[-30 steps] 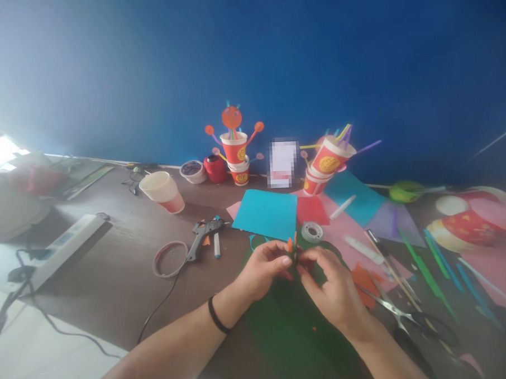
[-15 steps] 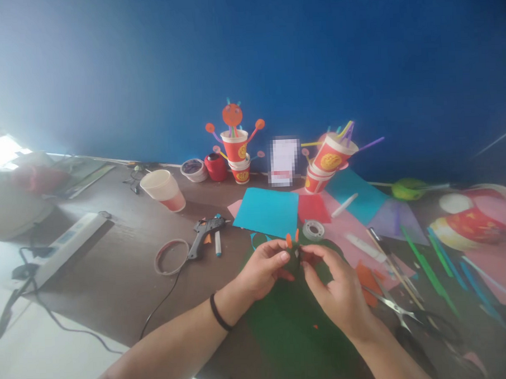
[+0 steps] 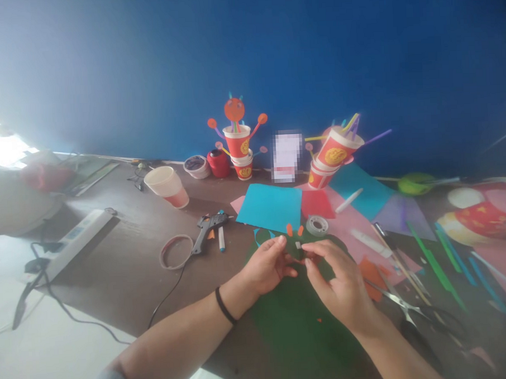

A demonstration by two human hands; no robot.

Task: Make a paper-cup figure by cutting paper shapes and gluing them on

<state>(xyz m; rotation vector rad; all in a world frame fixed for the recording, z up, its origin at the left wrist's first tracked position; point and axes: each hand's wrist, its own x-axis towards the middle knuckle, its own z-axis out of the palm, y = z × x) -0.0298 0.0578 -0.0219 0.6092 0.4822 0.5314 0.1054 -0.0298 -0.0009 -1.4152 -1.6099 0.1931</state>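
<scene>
Nearly parallel, orange tabs [image 3: 289, 230], pointing away

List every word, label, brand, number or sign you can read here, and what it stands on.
No word or number is readable.
Yellow round emblems on the left upper cup and the tilted right upper cup: visible, too blurred to read.
Pale upright rectangle by the wall: pixelated, unreadable.
Power strip: any print is too small to read.
</scene>
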